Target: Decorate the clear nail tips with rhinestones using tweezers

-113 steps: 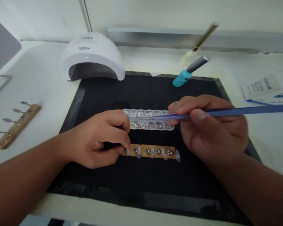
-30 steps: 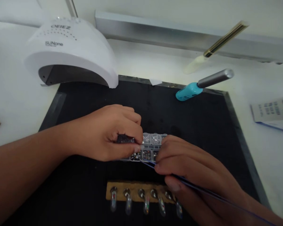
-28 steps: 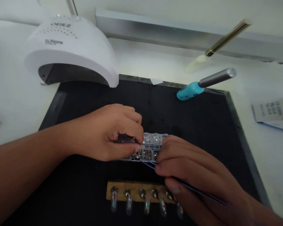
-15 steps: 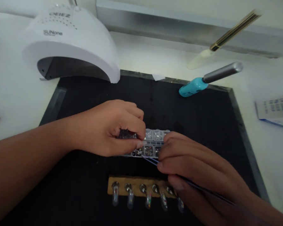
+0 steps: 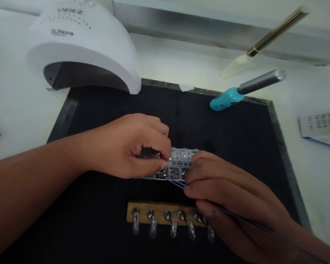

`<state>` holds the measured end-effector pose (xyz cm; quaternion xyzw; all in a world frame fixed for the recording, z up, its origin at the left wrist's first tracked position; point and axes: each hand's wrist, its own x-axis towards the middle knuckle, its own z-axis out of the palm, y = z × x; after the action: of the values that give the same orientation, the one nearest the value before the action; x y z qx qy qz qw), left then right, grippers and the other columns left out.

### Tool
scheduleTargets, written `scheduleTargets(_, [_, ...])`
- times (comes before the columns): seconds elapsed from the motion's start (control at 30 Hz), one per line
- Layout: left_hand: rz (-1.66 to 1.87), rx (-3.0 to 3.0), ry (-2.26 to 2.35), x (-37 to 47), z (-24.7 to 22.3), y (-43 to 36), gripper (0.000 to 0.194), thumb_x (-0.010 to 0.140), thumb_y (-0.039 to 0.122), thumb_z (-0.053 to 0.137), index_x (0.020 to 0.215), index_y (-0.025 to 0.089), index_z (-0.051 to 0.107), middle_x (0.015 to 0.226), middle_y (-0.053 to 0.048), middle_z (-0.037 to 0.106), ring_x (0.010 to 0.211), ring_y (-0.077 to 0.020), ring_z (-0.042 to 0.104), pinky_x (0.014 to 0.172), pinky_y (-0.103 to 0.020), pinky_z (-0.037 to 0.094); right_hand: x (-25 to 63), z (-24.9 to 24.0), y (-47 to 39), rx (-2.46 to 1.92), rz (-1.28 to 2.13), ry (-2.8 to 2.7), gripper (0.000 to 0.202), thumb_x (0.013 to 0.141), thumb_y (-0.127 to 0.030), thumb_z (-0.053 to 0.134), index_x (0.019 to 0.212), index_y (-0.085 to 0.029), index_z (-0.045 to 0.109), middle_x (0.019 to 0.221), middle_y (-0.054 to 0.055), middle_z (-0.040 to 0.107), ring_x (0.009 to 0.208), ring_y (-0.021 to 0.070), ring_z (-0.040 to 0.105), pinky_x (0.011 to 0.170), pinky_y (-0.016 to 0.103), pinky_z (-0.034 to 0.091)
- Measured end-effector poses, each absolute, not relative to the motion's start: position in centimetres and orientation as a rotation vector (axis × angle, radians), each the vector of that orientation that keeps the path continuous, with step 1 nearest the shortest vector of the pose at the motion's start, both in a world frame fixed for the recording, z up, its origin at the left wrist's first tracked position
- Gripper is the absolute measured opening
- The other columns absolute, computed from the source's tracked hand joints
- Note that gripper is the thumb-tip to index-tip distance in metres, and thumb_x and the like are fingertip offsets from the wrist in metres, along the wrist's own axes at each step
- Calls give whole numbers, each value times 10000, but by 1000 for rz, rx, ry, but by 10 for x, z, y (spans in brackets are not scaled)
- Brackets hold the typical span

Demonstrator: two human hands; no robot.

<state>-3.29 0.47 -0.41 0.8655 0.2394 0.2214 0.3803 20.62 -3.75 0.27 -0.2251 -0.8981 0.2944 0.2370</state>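
A clear compartment case of rhinestones lies on the black mat, with small stones in its little boxes. My left hand is closed over the case's left part, thumb and forefinger pinched at the middle of it. The fingers hide several compartments. My right hand is closed around thin bluish tweezers. Their tips touch the near edge of a compartment holding dark stones, just below my left thumb. Whether a stone sits between the tips is too small to tell.
A wooden strip with several decorated nail tips on metal stands lies nearer me. Behind are a white nail lamp, a turquoise bottle and a pale bottle with gold cap. A printed box stands right.
The whole view has shifted slightly, so most things sit a little higher in the picture. Both hands keep almost the same pose on the case and the tweezers.
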Motion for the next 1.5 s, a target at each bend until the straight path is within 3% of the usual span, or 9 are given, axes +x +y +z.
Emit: scheduleTargets(1.5, [566, 2191, 596, -35, -4, 5, 102, 861, 140, 617, 792, 143, 692, 734, -6, 600, 723, -116, 539, 641, -245, 414, 208, 0, -40, -682, 852, -2391, 132, 908, -113, 532, 1007, -191, 573, 874, 50, 676, 809, 165, 664, 852, 354, 545])
